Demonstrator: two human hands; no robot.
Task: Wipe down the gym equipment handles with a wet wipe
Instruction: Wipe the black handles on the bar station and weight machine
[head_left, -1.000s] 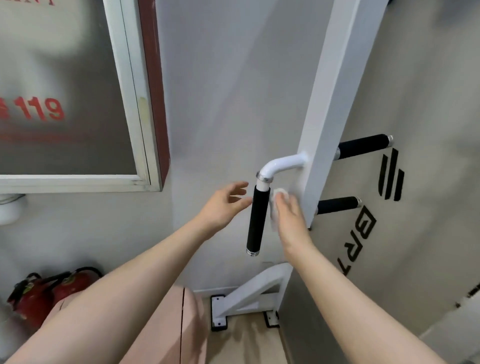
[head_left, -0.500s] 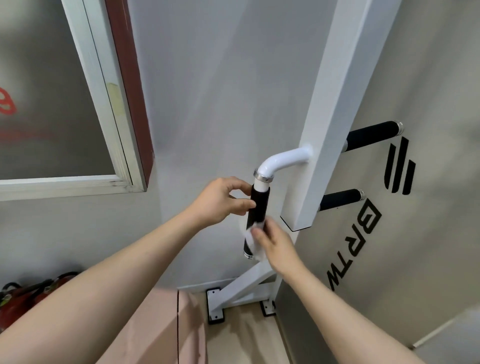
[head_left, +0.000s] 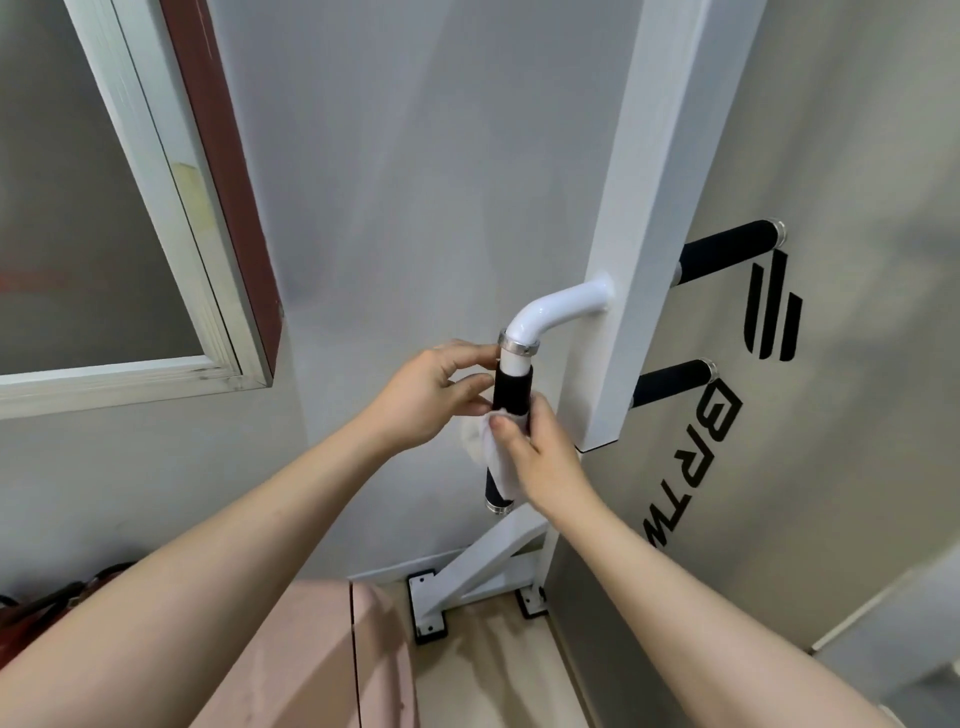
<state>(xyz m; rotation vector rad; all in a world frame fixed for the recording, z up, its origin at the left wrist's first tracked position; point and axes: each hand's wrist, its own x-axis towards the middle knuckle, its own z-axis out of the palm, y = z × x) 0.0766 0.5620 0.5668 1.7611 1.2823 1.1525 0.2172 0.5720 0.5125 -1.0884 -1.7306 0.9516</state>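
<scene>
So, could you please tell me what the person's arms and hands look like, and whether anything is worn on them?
Both forearms are bare as far as the frame shows: no sleeves, gloves, watch or bracelets. The left hand and right hand show no rings on the visible fingers, and the visible nails are short and unpainted.

The handle grip (head_left: 511, 395) that the right hand (head_left: 540, 457) wraps is matt black with a fine foam-like texture. Under that hand's fingers the wet wipe (head_left: 491, 457) is thin white cloth or paper, soft and crumpled. Just above the grip sits a shiny metal ring (head_left: 519, 344), and above that the bent tube (head_left: 556, 306) is glossy, smooth white. To the right of the grip the upright post (head_left: 649, 249) is painted white with a satin sheen. Further right, two more handles (head_left: 727, 252) look the same matt black, capped in bright metal. Below the grip, the floor (head_left: 483, 675) looks like pale wood.
</scene>
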